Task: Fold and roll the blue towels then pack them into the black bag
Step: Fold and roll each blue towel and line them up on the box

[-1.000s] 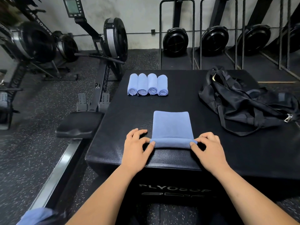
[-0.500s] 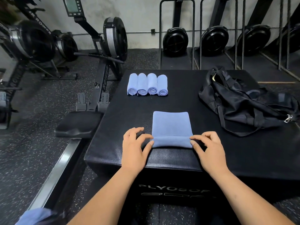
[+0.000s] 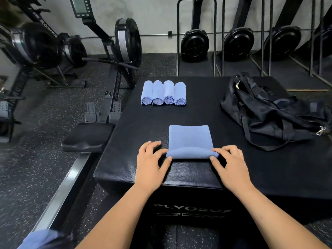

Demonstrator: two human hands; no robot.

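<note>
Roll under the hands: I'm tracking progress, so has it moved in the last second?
Yes. The roll has crept farther up the box, toward the four finished rolls, leaving less flat towel ahead of it.

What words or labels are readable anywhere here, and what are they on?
"PLYOSOF", last letters unclear: front of the black box.
"ROWER", blurred: frame of the far-left rowing machine.
Lettering on the nearer rower's rail: too blurred to read.
Monitor: screen too small to read.
Blue towel and black bag: no writing seen.
</note>
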